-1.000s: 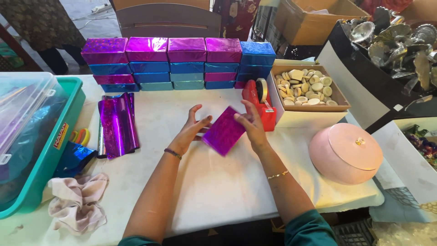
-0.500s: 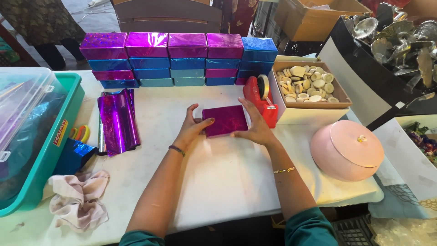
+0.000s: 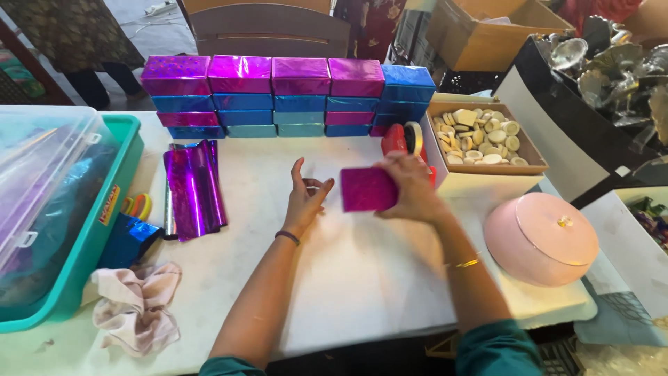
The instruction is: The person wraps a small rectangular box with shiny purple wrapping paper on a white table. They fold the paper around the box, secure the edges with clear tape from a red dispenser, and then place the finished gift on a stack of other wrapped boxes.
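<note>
My right hand (image 3: 412,186) grips a small box wrapped in shiny magenta foil (image 3: 367,189), held a little above the white table (image 3: 362,278). My left hand (image 3: 306,198) is open just left of the box, fingers spread, not touching it. Behind the hands, stacked wrapped boxes (image 3: 278,97) in magenta and blue form a low wall. A red tape dispenser (image 3: 401,139) stands right behind my right hand.
Sheets of purple foil (image 3: 195,186) lie at the left. A teal tub with a clear lid (image 3: 56,209) sits at the far left, a pink cloth (image 3: 136,313) in front. A box of pale round pieces (image 3: 480,136) and a pink round lidded container (image 3: 541,238) sit at the right.
The magenta box was pressed flat on the table under both hands. Now my right hand has lifted it on edge, and my left hand has let go and opened.
</note>
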